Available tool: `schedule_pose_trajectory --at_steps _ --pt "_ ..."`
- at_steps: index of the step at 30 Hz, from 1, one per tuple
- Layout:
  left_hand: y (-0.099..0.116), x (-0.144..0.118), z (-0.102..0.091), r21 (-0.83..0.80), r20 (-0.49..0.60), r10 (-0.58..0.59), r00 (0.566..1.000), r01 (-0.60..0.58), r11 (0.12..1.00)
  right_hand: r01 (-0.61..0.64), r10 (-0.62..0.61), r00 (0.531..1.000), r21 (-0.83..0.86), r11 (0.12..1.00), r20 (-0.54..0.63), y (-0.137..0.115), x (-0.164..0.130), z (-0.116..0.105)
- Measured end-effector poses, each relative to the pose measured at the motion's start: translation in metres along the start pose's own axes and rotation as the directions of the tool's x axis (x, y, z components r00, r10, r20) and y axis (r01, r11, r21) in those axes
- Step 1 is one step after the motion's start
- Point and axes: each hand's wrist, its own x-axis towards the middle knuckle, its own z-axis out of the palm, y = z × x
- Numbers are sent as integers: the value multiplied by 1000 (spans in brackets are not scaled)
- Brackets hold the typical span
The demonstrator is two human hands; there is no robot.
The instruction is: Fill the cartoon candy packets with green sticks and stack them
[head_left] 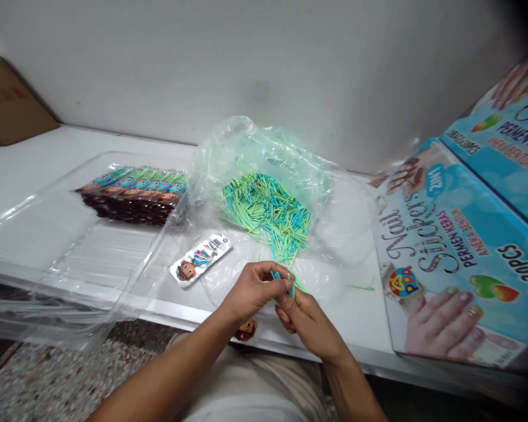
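My left hand (256, 288) is closed, its fingertips pinched on a few thin green and blue sticks (291, 289). My right hand (310, 321) meets it at the front of the table, thumb and fingers closed on the same small bunch. Just beyond both hands, a heap of such sticks (268, 211) spills from the mouth of a clear plastic bag (233, 138). A white packet with a cartoon face (201, 259) lies left of my left hand. Part of another cartoon-face packet (246, 330) shows below my left wrist, mostly hidden.
At left, a clear plastic tray (39, 202) holds stacked cartoon-face packets (134, 190). Large blue Nail Stickers boxes (462, 258) stand at right. A few stray sticks (363, 287) lie on the white table (352, 319). A cardboard box (15, 105) sits at the far left, against the wall.
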Motion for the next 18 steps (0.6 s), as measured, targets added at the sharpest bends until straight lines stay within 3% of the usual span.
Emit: schedule_pose_trajectory --at_steps 4,7,10,13,16,18 --pt "-2 0 5 -46 -171 129 977 -138 989 22 -26 999 -146 989 -25 -3 -2 7" --pt "0 -4 8 -13 -172 216 961 -221 975 87 -66 995 -366 927 70 -7 -4 14" --pt "4 -12 4 172 77 236 969 -246 954 168 -89 978 -469 867 186 -11 -7 15" --pt "7 -22 -5 474 337 238 911 -382 793 232 -121 966 -555 799 229 -13 -8 13" --pt "6 -31 -11 640 421 276 864 -499 584 249 -132 964 -609 753 231 -11 -8 17" --pt "4 -35 -13 628 462 297 836 -544 556 261 -130 958 -587 766 257 -8 -5 19"
